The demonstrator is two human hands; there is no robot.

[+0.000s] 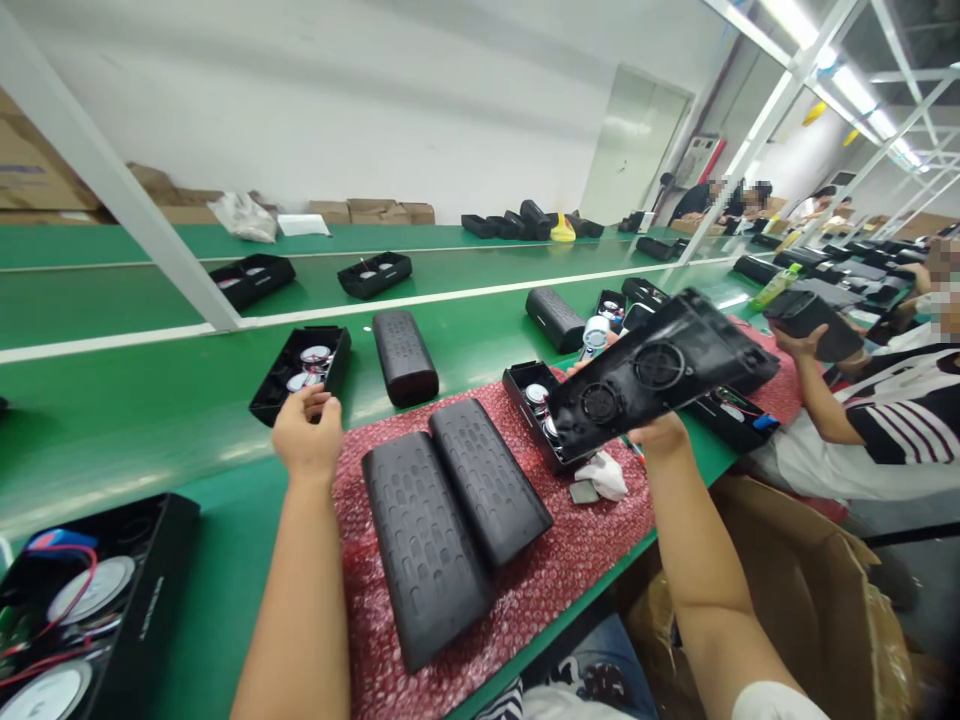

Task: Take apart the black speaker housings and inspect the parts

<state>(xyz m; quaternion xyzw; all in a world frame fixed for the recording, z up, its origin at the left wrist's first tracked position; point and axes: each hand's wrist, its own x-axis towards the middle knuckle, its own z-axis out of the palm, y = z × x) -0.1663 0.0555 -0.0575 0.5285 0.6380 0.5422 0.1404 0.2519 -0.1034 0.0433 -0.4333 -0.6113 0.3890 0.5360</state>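
Note:
My left hand point(309, 432) has its fingers curled over the near end of an open black speaker box point(330, 360) with two round drivers and red wires inside. In my right hand point(664, 436) is a black plastic speaker cover point(637, 375), raised and tilted, its inner side with two round grilles toward me. Beneath that cover, another open speaker box point(536, 425) is partly hidden. Between my arms, two black covers with an oblong dimple pattern, a nearer one point(424, 545) and a farther one point(491, 480), lie side by side on red bubble wrap point(525, 610).
An open speaker box point(142, 600) stands at the near left. Another dimpled cover point(405, 357) lies beyond the wrap. Crumpled white tissue point(606, 476) is beside the right box. A white post point(127, 180) rises at left. At right, a co-worker's hand point(806, 340) holds a black housing.

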